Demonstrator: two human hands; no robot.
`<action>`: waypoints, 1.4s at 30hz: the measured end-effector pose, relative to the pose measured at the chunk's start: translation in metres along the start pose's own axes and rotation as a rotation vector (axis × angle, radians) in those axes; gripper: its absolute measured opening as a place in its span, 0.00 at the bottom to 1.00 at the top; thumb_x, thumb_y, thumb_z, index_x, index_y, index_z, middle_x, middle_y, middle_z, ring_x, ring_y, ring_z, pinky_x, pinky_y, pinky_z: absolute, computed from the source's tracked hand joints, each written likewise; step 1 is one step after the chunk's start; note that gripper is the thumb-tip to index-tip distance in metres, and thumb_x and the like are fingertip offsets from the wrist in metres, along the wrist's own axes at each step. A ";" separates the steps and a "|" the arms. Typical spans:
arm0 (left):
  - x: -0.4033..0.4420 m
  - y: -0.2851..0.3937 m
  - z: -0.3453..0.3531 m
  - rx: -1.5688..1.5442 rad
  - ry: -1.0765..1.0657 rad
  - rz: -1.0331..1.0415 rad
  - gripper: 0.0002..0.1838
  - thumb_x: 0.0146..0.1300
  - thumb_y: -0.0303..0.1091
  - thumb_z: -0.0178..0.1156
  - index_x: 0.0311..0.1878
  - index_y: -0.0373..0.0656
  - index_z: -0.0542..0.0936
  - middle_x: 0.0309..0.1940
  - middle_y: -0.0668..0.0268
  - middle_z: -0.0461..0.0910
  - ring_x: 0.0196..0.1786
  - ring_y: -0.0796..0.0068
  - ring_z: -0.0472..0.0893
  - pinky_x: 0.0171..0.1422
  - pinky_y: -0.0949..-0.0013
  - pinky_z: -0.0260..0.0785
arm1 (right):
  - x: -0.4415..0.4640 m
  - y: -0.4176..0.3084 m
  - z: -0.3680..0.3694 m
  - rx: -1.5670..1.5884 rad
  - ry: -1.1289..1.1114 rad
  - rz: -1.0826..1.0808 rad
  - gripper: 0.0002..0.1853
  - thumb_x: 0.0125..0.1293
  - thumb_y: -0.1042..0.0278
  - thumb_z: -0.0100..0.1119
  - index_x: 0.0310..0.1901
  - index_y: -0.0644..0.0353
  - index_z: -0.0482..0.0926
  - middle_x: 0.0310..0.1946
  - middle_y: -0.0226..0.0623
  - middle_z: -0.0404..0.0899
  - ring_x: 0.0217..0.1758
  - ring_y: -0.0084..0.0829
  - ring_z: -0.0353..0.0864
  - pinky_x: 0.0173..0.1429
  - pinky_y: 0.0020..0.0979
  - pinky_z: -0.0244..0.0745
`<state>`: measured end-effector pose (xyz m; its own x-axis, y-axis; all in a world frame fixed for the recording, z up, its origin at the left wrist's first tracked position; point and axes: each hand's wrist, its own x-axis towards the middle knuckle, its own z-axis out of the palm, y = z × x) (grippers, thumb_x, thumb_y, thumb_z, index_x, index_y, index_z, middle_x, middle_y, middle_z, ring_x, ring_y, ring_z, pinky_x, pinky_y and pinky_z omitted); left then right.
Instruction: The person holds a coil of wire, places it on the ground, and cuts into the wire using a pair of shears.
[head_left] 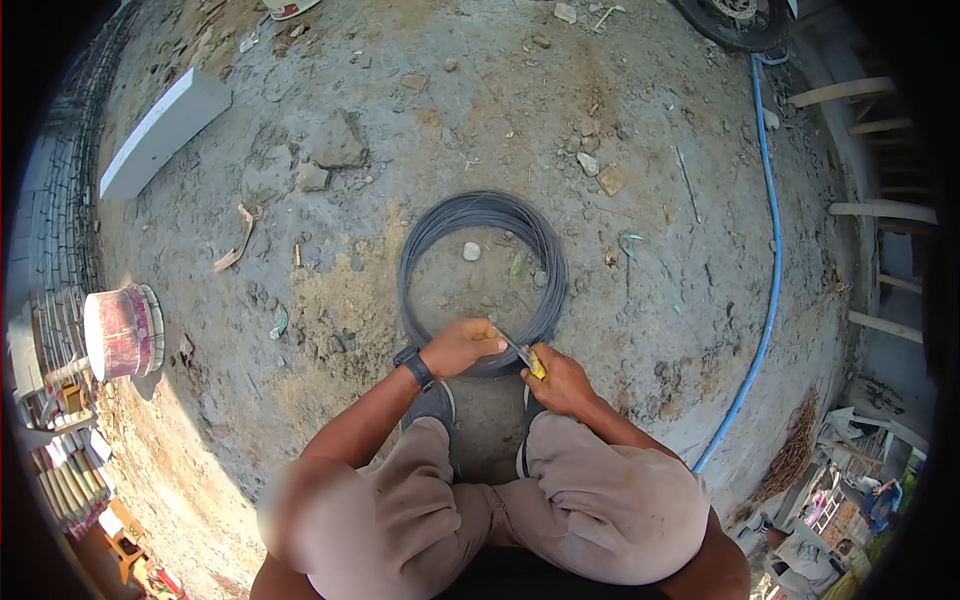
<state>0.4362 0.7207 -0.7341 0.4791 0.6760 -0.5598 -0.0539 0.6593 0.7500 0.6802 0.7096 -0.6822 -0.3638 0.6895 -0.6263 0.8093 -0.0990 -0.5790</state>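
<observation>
A coil of dark wire lies on the dirt ground in front of my feet. At its near edge, my right hand is wrapped round a tool with a yellow handle, its metal end pointing up and left. My left hand, with a dark watch on the wrist, is closed beside the tool's tip, fingers pinched on what looks like a thin wire end. Both hands are over the near part of the coil and close together.
A blue hose runs down the right side from near a wheel. At the left are a white block and a reddish bucket. Stones are scattered on the ground. My shoes stand just behind the coil.
</observation>
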 end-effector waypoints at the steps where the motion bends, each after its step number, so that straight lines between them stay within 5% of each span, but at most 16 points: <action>1: 0.000 0.000 0.000 0.024 0.004 -0.010 0.08 0.73 0.34 0.69 0.44 0.39 0.86 0.36 0.73 0.86 0.38 0.87 0.79 0.45 0.76 0.71 | -0.001 -0.001 -0.001 0.014 -0.006 -0.015 0.19 0.69 0.57 0.64 0.51 0.63 0.74 0.43 0.58 0.83 0.49 0.61 0.83 0.52 0.54 0.76; 23: 0.000 0.001 0.008 0.164 0.041 0.001 0.08 0.71 0.33 0.71 0.45 0.39 0.85 0.37 0.72 0.85 0.39 0.85 0.79 0.45 0.75 0.71 | 0.001 -0.003 -0.001 0.017 0.007 0.027 0.18 0.66 0.61 0.63 0.51 0.64 0.74 0.40 0.60 0.83 0.47 0.61 0.84 0.52 0.54 0.76; 26: 0.001 -0.005 0.008 0.154 0.069 0.028 0.11 0.69 0.36 0.70 0.44 0.38 0.85 0.38 0.66 0.86 0.41 0.78 0.81 0.50 0.70 0.74 | 0.000 -0.003 -0.007 0.035 -0.053 0.020 0.20 0.65 0.60 0.62 0.52 0.63 0.75 0.41 0.58 0.83 0.48 0.60 0.84 0.52 0.53 0.76; 42: 0.000 -0.002 0.009 0.115 0.069 0.052 0.08 0.72 0.34 0.68 0.44 0.38 0.84 0.37 0.71 0.85 0.40 0.83 0.79 0.47 0.73 0.72 | 0.005 0.003 0.001 0.002 -0.012 0.046 0.16 0.68 0.61 0.63 0.49 0.62 0.74 0.36 0.60 0.83 0.43 0.62 0.84 0.48 0.57 0.76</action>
<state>0.4443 0.7165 -0.7327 0.4163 0.7320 -0.5393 0.0253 0.5836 0.8117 0.6804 0.7120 -0.6879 -0.3313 0.6758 -0.6585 0.8246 -0.1319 -0.5502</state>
